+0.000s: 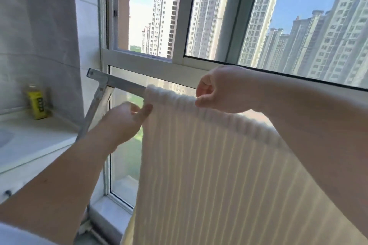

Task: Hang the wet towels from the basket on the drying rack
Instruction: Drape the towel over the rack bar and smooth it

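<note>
White ribbed towel [209, 165] already drapes the drying rack [119, 83] bar by the window; my left hand [123, 119] and right hand [217, 89] pinch its top edge, straightening. Basket unseen.

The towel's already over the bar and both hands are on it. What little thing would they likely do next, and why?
Probably slide the towel left along the rack bar. The left hand pinches its left edge, the right hand grips the top fold, and the bar is bare only to the left, so the towel could spread flatter there.
</note>
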`<state>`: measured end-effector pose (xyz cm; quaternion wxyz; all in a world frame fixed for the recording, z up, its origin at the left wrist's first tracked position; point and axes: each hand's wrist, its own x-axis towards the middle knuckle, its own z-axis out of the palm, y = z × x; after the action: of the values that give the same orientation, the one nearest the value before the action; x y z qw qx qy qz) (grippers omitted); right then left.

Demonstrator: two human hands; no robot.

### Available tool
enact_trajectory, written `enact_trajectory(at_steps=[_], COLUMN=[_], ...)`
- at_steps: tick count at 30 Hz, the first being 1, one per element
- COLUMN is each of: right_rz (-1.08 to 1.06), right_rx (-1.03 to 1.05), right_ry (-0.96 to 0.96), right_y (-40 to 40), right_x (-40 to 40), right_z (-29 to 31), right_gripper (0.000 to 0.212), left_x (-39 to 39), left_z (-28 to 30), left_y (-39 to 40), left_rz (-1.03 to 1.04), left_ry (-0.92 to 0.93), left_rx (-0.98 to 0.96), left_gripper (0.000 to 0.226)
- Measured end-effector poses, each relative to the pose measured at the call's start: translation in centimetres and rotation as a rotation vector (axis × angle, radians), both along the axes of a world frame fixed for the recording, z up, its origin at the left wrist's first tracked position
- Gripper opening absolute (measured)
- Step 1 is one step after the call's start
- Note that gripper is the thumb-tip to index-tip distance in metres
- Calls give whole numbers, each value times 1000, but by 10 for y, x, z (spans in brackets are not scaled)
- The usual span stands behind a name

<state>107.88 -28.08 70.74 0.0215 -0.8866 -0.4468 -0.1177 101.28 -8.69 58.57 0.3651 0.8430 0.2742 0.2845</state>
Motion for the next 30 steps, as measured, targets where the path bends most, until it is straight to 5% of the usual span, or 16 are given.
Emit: enact_trajectory(at_steps=[3, 6, 9, 14, 24, 27, 30], right_rz=[30, 32, 7, -34, -37, -48, -92], right_rx=[-42, -37, -53, -38, 43, 106, 149], right_ry=[-33, -37, -31, -7, -9, -16, -8], right_y=[20, 33, 38, 37, 9, -5, -20], right_x=[1, 3, 5, 5, 8, 8, 7], right_z=[-5, -9, -12, -15, -20, -24, -29], right_gripper=[26, 31, 33, 37, 32, 29, 30], left_x=[3, 5, 8, 19, 23, 28, 43], left_z=[-12, 1, 31, 64, 46, 47, 52], left_y=[-9, -2, 12, 38, 51, 29, -19], left_rz=[-276, -228, -66, 164, 337, 313, -9], left_ry=[-157, -342, -427, -191, -201, -223, -344], left_rx=[-309, -363, -145, 295, 457, 591, 717], left_gripper=[33, 34, 28, 23, 21, 29, 28])
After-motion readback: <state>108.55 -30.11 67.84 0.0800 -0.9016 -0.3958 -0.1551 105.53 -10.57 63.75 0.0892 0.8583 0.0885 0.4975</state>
